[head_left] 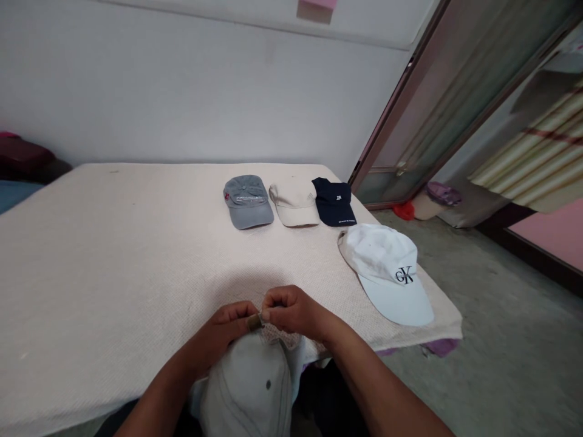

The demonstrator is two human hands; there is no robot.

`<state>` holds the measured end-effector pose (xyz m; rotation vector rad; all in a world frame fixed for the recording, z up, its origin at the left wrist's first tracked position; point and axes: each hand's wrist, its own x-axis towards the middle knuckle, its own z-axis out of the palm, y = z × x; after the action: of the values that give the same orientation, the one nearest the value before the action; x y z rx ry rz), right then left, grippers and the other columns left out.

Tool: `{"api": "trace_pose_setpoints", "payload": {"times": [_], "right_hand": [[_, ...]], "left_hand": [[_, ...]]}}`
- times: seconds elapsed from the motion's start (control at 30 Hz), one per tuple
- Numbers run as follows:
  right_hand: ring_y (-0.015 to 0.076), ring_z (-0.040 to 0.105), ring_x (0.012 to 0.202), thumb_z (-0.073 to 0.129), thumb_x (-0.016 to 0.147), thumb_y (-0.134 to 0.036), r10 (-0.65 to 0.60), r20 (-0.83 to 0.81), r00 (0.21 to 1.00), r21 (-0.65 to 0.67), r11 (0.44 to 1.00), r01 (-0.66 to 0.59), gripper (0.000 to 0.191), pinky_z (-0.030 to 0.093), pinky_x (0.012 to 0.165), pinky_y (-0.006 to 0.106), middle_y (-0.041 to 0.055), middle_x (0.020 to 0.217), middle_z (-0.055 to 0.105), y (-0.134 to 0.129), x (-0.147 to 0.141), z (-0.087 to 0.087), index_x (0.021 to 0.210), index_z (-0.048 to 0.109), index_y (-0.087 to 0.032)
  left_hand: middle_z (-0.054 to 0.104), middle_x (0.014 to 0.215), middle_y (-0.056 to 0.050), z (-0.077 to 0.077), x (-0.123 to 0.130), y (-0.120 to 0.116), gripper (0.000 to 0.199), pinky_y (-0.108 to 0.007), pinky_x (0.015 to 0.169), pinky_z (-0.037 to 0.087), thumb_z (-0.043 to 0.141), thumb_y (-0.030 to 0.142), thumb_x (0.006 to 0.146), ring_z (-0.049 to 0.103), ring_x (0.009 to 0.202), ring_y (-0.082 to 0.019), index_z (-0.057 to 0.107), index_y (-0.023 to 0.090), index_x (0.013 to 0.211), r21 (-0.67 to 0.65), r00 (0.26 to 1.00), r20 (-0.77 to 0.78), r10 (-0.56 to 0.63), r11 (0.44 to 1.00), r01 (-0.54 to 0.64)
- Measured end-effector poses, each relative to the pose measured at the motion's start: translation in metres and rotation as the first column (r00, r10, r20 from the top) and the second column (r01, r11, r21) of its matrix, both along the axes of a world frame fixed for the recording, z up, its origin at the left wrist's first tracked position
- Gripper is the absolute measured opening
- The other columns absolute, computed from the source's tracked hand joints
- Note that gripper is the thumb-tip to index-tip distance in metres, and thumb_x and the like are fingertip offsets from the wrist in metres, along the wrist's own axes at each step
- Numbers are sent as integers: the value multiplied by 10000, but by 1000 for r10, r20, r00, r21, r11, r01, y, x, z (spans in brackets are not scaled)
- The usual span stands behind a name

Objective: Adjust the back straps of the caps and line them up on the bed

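Note:
A light grey baseball cap (248, 382) lies at the table's near edge, close to my body, its back strap end pointing away from me. My left hand (223, 331) is closed on the cap's strap at a small brownish buckle (254, 322). Beside it, my right hand (294, 312) pinches the strap's end right by the buckle, the fingertips of both hands almost touching. The exact grip of the right fingers is partly hidden. The cap's brim is not clearly seen.
On the table (113, 273) at the back stand a grey cap (248, 201), a beige cap (295, 205) and a navy cap (334, 201). A white cap (387, 270) sits near the right edge. A wall rises behind; a floor (496, 291) lies to the right.

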<state>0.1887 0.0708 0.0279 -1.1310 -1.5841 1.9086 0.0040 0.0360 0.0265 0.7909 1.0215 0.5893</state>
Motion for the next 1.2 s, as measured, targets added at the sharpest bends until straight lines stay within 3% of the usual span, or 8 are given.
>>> {"api": "trace_pose_setpoints", "payload": {"times": [0.17,0.4,0.6,0.87,1.2], "right_hand": [[43,320,414,561,723,-240,-76,-53,996,-74,995,72,108,216,395,181,-66,488,420,0,-1,-1,676,502,-163],[44,356,448,563,741,-240,-27,12,1000,12,1000,27,97,259,421,173,-58,523,433,1,0,-1,705,529,-156],[44,339,441,590,750,-278,-15,-43,999,-27,1000,14,134,259,415,176,-65,522,430,0,0,0,731,523,-163],[40,380,473,613,736,-257,22,7,1000,8,1000,-22,126,288,445,169,-51,570,464,1,3,3,741,552,-147],[44,348,459,642,736,-289,53,-108,993,-67,996,-61,163,257,408,175,-55,552,443,1,6,1,758,561,-149]], "left_hand": [[605,671,10,-4,-1,1,203,-233,564,361,655,376,744,491,559,-98,650,181,801,11,999,46,11,1000,-11],[596,658,17,-5,-3,1,182,-225,557,350,676,354,736,479,549,-88,639,185,792,-20,997,78,9,1000,-7],[585,646,19,-5,-2,1,169,-222,546,343,669,338,749,475,544,-88,626,178,783,-14,996,82,31,999,-30],[555,622,29,-8,-2,2,168,-208,528,327,646,335,771,444,523,-72,614,171,768,15,999,45,14,1000,-15],[531,604,37,-10,-4,1,179,-200,510,297,647,337,775,416,500,-58,612,161,764,18,999,53,-8,1000,7]]}}
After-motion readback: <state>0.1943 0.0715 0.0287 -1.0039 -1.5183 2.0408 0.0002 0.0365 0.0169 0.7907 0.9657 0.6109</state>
